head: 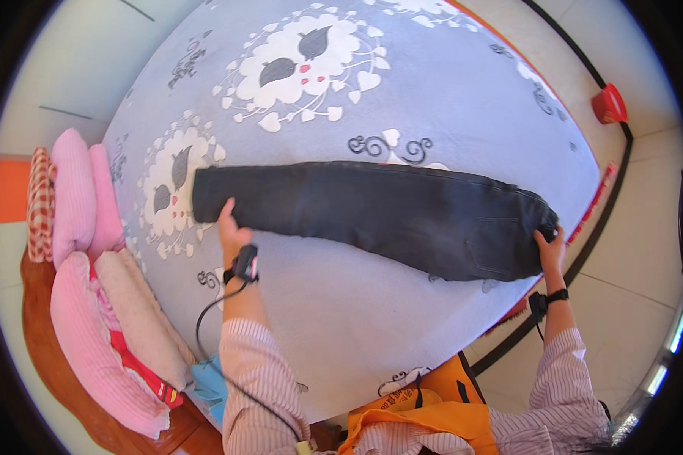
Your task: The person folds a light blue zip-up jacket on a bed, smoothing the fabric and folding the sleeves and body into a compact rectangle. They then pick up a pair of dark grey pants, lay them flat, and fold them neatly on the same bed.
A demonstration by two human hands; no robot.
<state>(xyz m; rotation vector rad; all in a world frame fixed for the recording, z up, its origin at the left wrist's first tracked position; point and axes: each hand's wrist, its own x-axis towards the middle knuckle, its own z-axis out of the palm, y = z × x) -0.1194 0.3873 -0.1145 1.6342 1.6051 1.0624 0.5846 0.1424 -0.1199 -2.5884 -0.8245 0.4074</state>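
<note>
Dark trousers [347, 205], folded lengthwise with one leg over the other, lie across a bed's grey patterned sheet [319, 313]. The hem end points left and the waist end right; a stitched back pocket shows near the waist. My left hand [233, 224] touches the lower edge of the leg near the hem, thumb raised and apart; its fingertips are partly out of sight. At the other end, my right hand [549, 247] grips the waistband at its corner. Each wrist wears a strapped device, and a cable runs from the left one.
Pink pillows [74, 199], a checked folded cloth [40, 205] and a beige folded blanket [142, 318] are at the left by a wooden headboard [40, 318]. A light-blue cloth [209, 387] lies near my left sleeve. Beyond the bed's right edge, a red container [609, 104] is visible.
</note>
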